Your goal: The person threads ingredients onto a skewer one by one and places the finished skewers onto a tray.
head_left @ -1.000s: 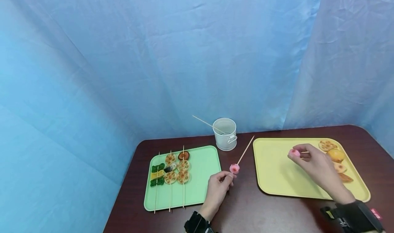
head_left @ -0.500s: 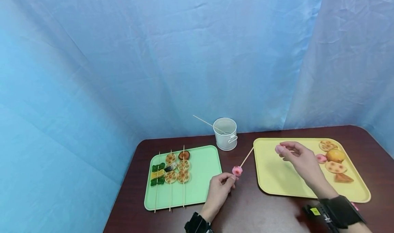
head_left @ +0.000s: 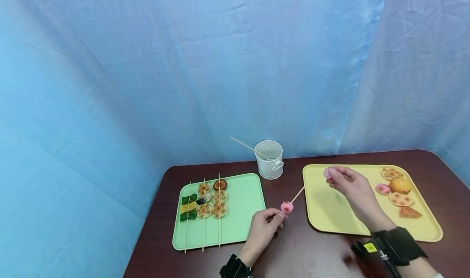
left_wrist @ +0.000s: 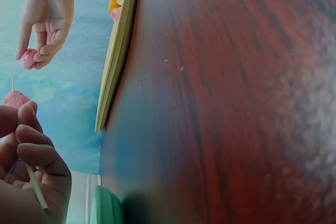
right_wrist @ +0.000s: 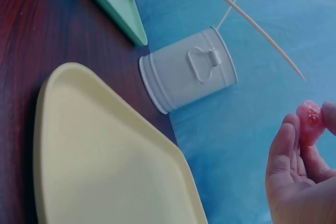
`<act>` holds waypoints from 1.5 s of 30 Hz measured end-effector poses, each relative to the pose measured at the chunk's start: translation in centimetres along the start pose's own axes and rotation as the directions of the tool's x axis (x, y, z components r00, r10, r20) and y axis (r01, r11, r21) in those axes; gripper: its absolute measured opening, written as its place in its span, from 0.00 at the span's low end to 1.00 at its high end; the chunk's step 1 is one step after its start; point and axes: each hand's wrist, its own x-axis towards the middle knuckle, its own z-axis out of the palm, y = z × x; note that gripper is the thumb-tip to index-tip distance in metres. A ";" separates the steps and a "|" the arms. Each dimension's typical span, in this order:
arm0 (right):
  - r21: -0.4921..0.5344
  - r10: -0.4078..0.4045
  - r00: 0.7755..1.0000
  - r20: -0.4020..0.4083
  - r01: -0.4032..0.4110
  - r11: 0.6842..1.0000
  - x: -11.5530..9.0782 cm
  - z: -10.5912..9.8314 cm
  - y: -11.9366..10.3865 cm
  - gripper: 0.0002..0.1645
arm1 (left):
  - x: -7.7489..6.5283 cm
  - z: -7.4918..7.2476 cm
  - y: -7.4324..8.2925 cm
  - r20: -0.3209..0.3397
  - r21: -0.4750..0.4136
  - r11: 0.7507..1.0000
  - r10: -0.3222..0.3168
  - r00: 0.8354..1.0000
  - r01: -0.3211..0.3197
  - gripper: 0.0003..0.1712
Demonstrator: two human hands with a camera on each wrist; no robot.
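Nearest, the left hand [head_left: 261, 230] pinches a skewer [head_left: 298, 194] between thumb and fingers, close below the pink ball [head_left: 287, 207] threaded on it. The skewer is held above the table [head_left: 293, 249], between the two trays. Its long axis slants forward and to the right, with the pointed end away from the person and seemingly raised; the other end shows across the palm in the left wrist view. Most of the stick past the ball is bare.

A little farther, the right hand [head_left: 354, 190] pinches a second ball [right_wrist: 311, 121] between thumb and fingers over the yellow tray [head_left: 323, 212]. The right wrist view shows the tip pointing roughly at that ball, with a gap between them.

I would call the work past halfway. On the green tray [head_left: 242, 212], three finished-looking sticks [head_left: 203, 233] lie side by side, each with three pieces (if three is the rule, this skewer wants two more). At the yellow tray's right side, a third ball [head_left: 383, 188], a wedge [head_left: 410, 212], a spotted slice [head_left: 401, 199], a yellow lump [head_left: 400, 185] and a holed slice [head_left: 391, 173] wait unthreaded.

Farthest, the bucket [head_left: 269, 170] holds one bare stick [head_left: 242, 144], leaning left, so probably one more to fill.
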 end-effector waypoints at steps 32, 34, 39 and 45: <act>-0.268 -0.049 0.999 -0.018 0.043 0.962 0.0 1.6 -0.4 0.31 | -0.5 0.3 -0.9 0.036 -0.004 1.000 0.017 0.999 -0.017 0.12; -0.280 -0.043 0.999 -0.017 0.037 0.959 0.0 1.7 -0.5 0.31 | -0.5 0.3 -1.0 0.034 -0.009 1.000 0.012 0.999 -0.012 0.12; -0.284 -0.048 0.999 -0.013 0.042 0.958 0.0 1.8 -0.3 0.32 | -0.6 0.4 -0.9 0.030 -0.025 1.000 -0.008 1.000 0.009 0.12; -0.286 -0.076 0.997 0.006 0.075 0.955 0.0 1.7 -0.2 0.31 | -0.6 0.6 -0.7 0.022 -0.033 0.999 -0.023 0.999 0.023 0.11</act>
